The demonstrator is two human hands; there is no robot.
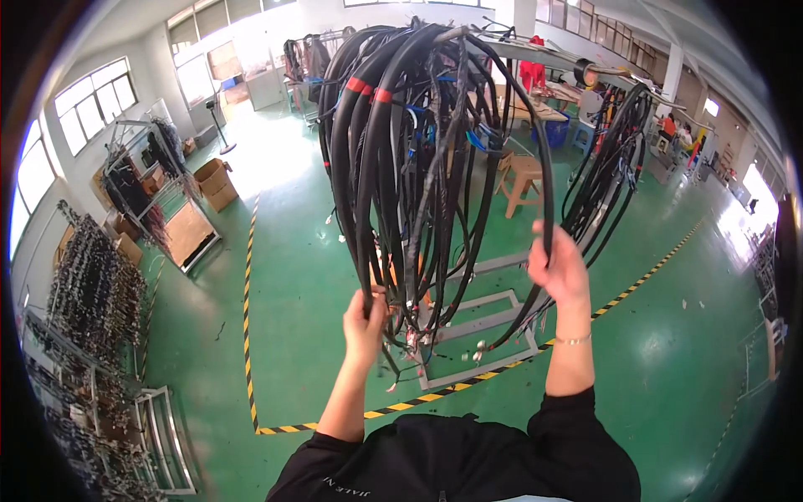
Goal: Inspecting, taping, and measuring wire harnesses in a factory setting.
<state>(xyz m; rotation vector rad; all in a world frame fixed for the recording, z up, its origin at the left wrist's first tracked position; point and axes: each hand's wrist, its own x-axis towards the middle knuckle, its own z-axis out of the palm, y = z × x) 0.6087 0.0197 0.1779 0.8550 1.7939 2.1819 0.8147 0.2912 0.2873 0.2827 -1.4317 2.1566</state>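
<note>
A thick bunch of black wire harnesses (368, 151) hangs over a metal rack bar (535, 57) in front of me, with red tape bands near the top and blue pieces among the strands. My left hand (365, 322) is closed round a black cable at the lower left of the bunch. On the right, my right hand (559, 266) grips a separate black cable (545, 180) that loops down from the bar, its fingers curled about it. The cables' lower ends, with small connectors (479, 350), dangle above the rack's grey base frame (477, 322).
More harnesses (615, 142) hang farther along the rack. Racks of wiring (96, 293) line the left side, near a cardboard box (216, 184). A stool (522, 182) stands behind the bunch. Yellow-black tape (249, 318) marks the green floor. People (667, 127) sit far right.
</note>
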